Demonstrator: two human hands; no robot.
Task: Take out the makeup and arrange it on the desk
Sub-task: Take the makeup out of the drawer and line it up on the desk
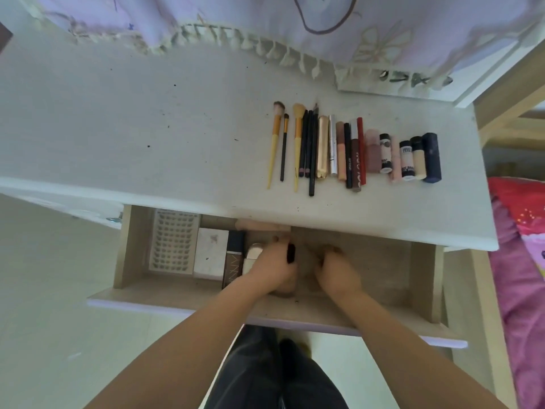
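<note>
On the bench (147, 128) your makeup row (354, 149) lies side by side, from brushes (277, 137) to a dark blue tube (432, 157); left of it the top is free. The bench edge overhangs the back of the open drawer (383, 261). Inside (left part) lie a lash tray (174, 240), a white box (211, 252) and a dark tube (233, 261). Your left hand (274, 267) grips a black-capped item (291, 252); your right hand (337, 270) has curled fingers, but whether it holds anything I cannot tell.

A home bedroom: white dressing desk (147, 128), open drawer (383, 261), pink bedding (519, 246) alongside.
</note>
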